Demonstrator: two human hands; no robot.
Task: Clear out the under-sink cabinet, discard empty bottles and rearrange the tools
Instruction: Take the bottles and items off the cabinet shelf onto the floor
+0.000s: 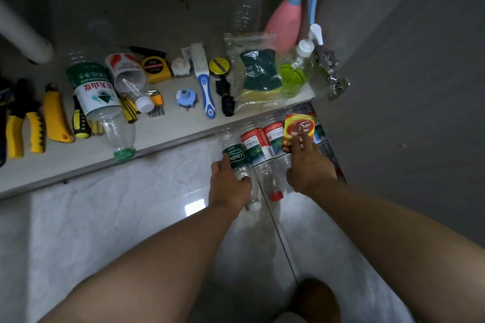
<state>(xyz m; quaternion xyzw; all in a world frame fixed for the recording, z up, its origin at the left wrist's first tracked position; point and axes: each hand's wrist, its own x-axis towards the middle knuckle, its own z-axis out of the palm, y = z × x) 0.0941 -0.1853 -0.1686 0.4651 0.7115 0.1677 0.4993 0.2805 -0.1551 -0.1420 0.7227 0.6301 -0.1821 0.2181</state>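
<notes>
Left hand (228,183) fingers curled round green-labelled bottle (237,157) lying on floor (131,204) below cabinet shelf (168,128), beside red-labelled bottles (256,147); right hand (311,168) fingers pinching red-yellow packet (299,126) above them.

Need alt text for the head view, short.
A person's left hand grips a clear plastic bottle with a dark green label lying on the glossy tiled floor, while the right hand reaches to a red and yellow packet. Behind, the open cabinet's pale shelf holds tools, bottles and bagged sponges.
</notes>
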